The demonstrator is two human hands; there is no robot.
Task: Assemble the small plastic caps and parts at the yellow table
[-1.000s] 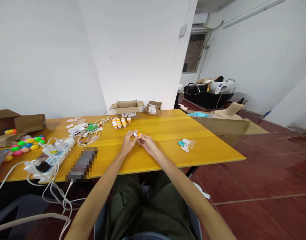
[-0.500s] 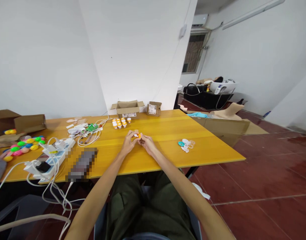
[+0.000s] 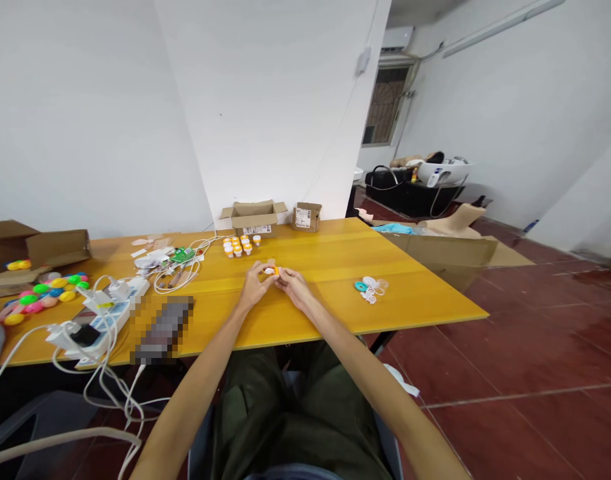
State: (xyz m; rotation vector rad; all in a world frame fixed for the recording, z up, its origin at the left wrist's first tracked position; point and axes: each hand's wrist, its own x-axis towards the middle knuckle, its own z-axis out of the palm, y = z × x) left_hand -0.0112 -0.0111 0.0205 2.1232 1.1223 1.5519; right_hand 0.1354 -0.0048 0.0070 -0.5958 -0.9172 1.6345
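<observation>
Small orange-and-white piece [image 3: 276, 271] pinched between the fingers of left hand [image 3: 255, 288] and right hand [image 3: 294, 287] above the table [image 3: 335, 260].

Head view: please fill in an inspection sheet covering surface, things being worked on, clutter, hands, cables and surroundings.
Surface: yellow wood-look table.
Things: small orange-and-white piece, details too small to read; similar pieces grouped beyond the hands; teal ring among white and clear parts at right.
Clutter: coloured capsules, green board, pixelated device, open carton, smaller carton.
Hands: left hand and right hand both hold the small orange-and-white piece.
Cables: white cables tangle around the power strip, some hanging past the near edge.
Surroundings: red tiled floor, white basin, large cardboard box.
</observation>
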